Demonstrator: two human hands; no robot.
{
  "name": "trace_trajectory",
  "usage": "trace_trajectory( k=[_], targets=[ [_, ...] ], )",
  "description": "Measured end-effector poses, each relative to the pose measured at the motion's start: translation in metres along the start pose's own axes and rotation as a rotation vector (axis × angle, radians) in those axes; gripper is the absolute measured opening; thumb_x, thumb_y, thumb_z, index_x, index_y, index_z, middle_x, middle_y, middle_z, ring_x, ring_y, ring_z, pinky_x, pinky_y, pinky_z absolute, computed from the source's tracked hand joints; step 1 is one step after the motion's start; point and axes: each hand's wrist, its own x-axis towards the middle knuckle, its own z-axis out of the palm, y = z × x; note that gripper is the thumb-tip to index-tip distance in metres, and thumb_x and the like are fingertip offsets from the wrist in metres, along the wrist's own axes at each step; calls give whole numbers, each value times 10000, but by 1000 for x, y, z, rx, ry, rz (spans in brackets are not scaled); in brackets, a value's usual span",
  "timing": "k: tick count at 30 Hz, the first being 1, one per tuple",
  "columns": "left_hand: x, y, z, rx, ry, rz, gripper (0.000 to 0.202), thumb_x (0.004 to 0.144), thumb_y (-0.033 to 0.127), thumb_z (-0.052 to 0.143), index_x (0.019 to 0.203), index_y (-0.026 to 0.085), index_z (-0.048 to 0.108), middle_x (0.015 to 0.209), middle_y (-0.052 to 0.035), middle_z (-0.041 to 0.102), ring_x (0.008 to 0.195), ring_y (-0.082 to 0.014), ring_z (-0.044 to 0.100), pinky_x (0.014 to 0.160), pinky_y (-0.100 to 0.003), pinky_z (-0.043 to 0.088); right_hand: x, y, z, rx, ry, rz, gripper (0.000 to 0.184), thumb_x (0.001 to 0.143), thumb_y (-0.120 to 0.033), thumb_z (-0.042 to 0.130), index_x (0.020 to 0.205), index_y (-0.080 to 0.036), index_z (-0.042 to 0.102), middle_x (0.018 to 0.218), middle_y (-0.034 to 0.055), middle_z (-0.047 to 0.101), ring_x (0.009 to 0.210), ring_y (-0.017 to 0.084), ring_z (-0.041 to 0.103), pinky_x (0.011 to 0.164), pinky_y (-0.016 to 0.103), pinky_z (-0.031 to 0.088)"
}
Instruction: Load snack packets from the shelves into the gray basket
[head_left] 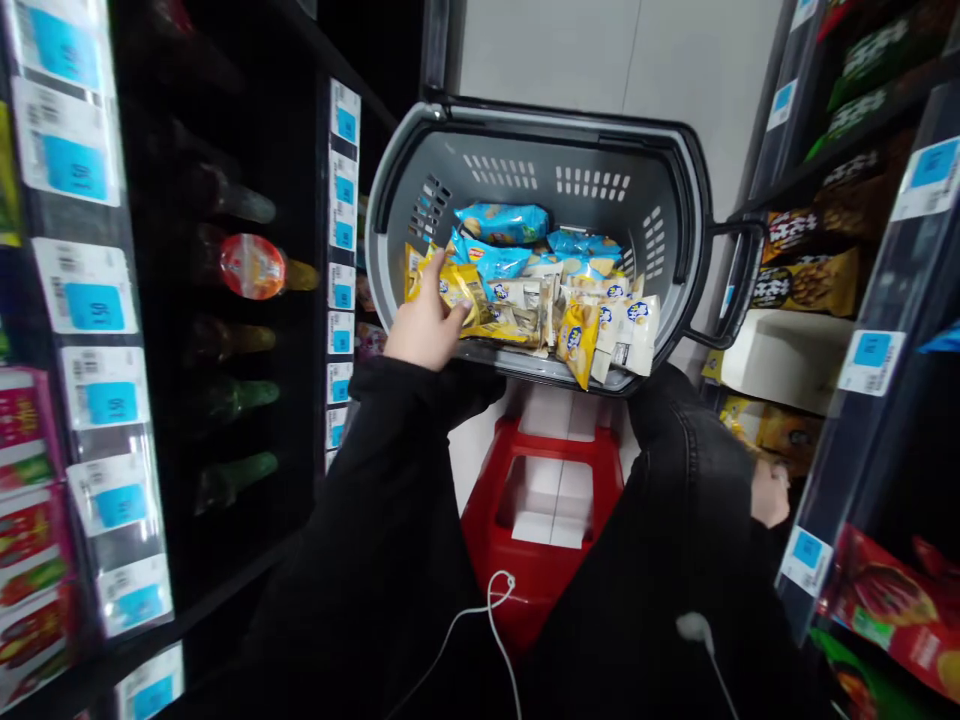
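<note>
A grey shopping basket (679,200) with a black handle (739,285) sits ahead of me, tipped toward the camera. It holds several snack packets: blue ones (504,222) at the back, yellow ones (577,340) and white ones (634,330) in front. My left hand (429,322), in a black sleeve, reaches into the basket's near left corner, with fingers and thumb closed around a yellow snack packet (463,285). My right hand (769,490) is low on the right beside a shelf of yellow bags (776,425). My dark sleeve hides most of it, so its grip is unclear.
Dark shelves with blue price tags (94,305) and bottles (251,265) line the left. Snack shelves (817,285) and red bags (892,600) line the right. A red stool (491,540) stands below the basket on the white floor. A white cable (495,610) hangs over my clothes.
</note>
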Motion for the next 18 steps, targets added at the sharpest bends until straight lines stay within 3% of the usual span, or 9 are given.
trace_trajectory(
  k=[2,3,6,9,11,12,14,16,18],
  targets=[
    [-27,8,-1,-339,-34,82,545,830,425,421,1341,242,367,746,-32,628,710,-195,625,710,-340,499,-11,-20,-32,-137,96,14,189,701,-269,536,525,-311,590,436,-16,265,310,111,141,367,249,68],
    [-38,11,2,-519,-135,133,524,823,461,426,1297,237,430,699,-23,610,637,-173,608,656,-322,503,-13,-34,-51,-237,136,3,152,673,-253,563,654,-371,657,471,6,355,320,159,245,363,268,96],
    [-61,19,23,-981,-682,265,598,749,555,522,1244,221,490,718,-36,619,600,-149,591,592,-298,504,-4,-83,-100,-219,238,-97,499,660,-203,583,1063,-497,602,660,50,545,530,277,509,414,381,318],
    [-66,28,41,-1247,-1191,265,750,712,624,534,1356,305,320,968,-86,646,776,-185,636,688,-339,509,26,-139,-115,34,33,-284,519,719,-208,538,1143,-508,543,761,41,594,697,271,558,657,465,466],
    [-63,33,44,-1366,-1342,260,823,702,622,551,1393,363,185,1091,-96,621,841,-205,642,738,-375,500,48,-172,-104,129,-133,-458,479,740,-210,541,1131,-487,564,806,29,605,804,253,549,810,490,454],
    [-60,33,42,-1415,-1351,272,857,693,580,595,1398,370,154,1125,-98,608,859,-210,641,758,-382,494,58,-187,-95,156,-176,-529,441,745,-205,556,1088,-478,598,837,23,607,853,243,539,860,487,436],
    [-54,31,36,-1494,-1258,309,888,660,428,700,1392,338,205,1162,-106,589,909,-212,629,803,-367,479,74,-210,-76,194,-234,-601,341,756,-196,574,967,-448,666,951,14,596,957,234,512,918,473,405],
    [-47,26,29,-1547,-1094,338,814,608,282,758,1323,277,370,1175,-110,578,970,-209,604,837,-327,463,86,-225,-61,259,-284,-566,263,780,-208,555,887,-401,696,1094,11,548,1062,241,480,948,470,383],
    [-40,22,26,-1591,-938,354,693,563,224,779,1198,239,503,1185,-100,566,1021,-209,577,849,-303,454,95,-236,-52,356,-354,-451,253,814,-243,501,950,-359,680,1204,18,488,1140,247,453,967,472,374]
  ],
)
